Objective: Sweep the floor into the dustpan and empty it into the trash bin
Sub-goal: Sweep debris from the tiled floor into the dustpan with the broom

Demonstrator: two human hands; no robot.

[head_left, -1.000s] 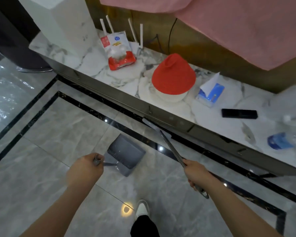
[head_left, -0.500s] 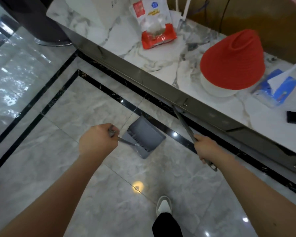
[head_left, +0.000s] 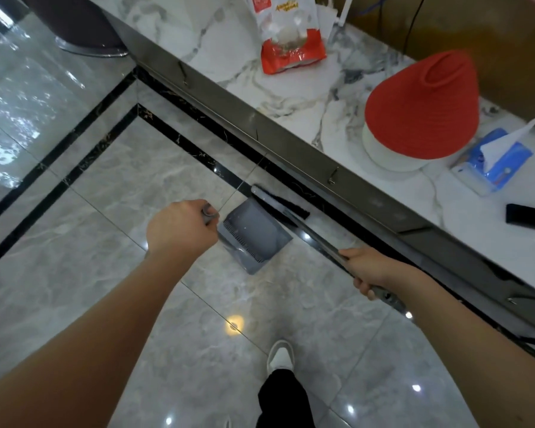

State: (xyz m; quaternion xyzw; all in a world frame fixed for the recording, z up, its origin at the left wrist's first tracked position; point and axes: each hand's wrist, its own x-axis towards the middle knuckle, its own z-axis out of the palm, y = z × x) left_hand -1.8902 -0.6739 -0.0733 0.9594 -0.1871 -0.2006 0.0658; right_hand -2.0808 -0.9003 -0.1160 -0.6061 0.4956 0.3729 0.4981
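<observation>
A grey dustpan [head_left: 254, 234] with a comb edge sits low over the glossy marble floor [head_left: 136, 186], near the black border strip. My left hand [head_left: 179, 231] grips the top of its upright handle. My right hand [head_left: 368, 270] grips the dark shaft of the broom [head_left: 309, 234]. The broom's dark head lies at the far edge of the pan, along the foot of the counter. No debris or trash bin can be made out.
A long marble counter [head_left: 306, 97] with a dark metal front runs diagonally on the right. On it stand a red-and-white snack bag [head_left: 291, 41], a red cone-shaped hat [head_left: 420, 109], a blue tissue pack [head_left: 491, 162] and a black remote [head_left: 528, 217]. My shoe [head_left: 280, 356] is below.
The view has shifted left along the counter. The broom head has come out from under the counter edge to the far lip of the dustpan. Both grips are unchanged.
</observation>
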